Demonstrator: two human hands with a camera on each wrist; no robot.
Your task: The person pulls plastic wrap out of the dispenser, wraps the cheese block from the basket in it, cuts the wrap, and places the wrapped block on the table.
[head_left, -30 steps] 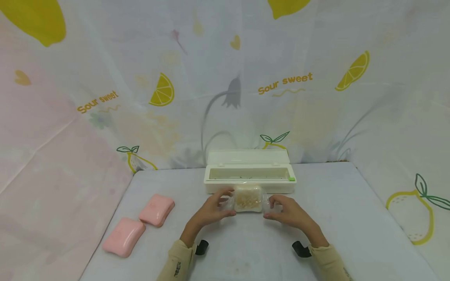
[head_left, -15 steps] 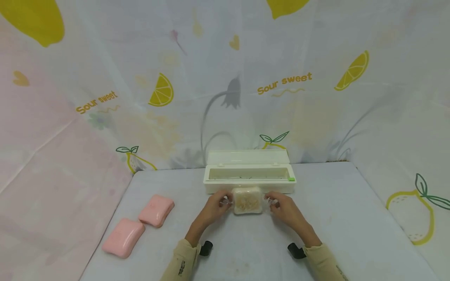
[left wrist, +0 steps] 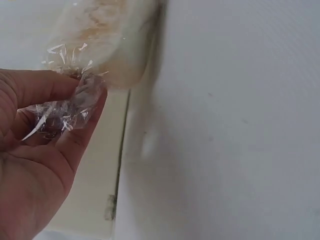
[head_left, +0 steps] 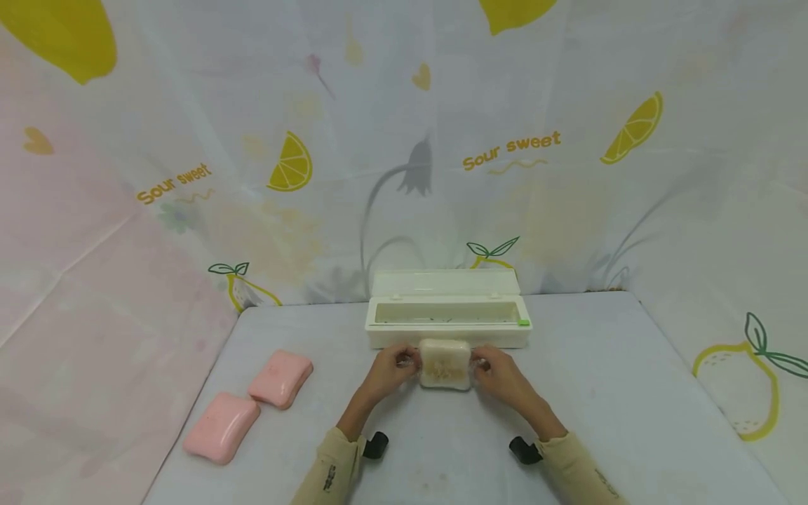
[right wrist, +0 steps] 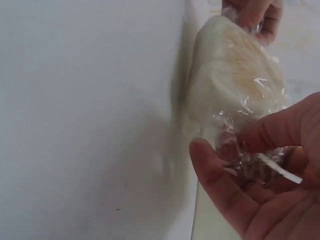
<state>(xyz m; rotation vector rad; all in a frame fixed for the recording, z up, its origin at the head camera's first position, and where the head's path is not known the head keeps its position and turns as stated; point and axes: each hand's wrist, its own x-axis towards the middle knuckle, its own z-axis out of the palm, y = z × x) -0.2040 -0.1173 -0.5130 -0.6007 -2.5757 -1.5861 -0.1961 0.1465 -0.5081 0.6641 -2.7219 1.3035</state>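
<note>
The left hand (head_left: pixel 386 372) is pinching a gathered end of clear wrap (left wrist: pixel 75 112) between thumb and curled fingers, with only the bunched plastic filling the gap. The right hand (head_left: pixel 503 375) is doing the same at the other end, its thumb and fingers bending around the crumpled plastic. Between the two hands, a whitish block (head_left: pixel 445 365) with a tan patch on top is sitting inside the wrap, at the middle of the white table (head_left: pixel 644 400). It is lying just on the near side of a long white box (head_left: pixel 390 339); whether the two are touching, I cannot tell. The box's lid (head_left: pixel 445 283) is standing raised along the far side, and a small green piece (head_left: pixel 523 322) is showing at the right of its rim. On the left of the table, two pink blocks are lying close together, one (head_left: pixel 281 379) farther away and the other (head_left: pixel 222 428) nearer. Beige sleeves (head_left: pixel 330 468) are covering both forearms.
</note>
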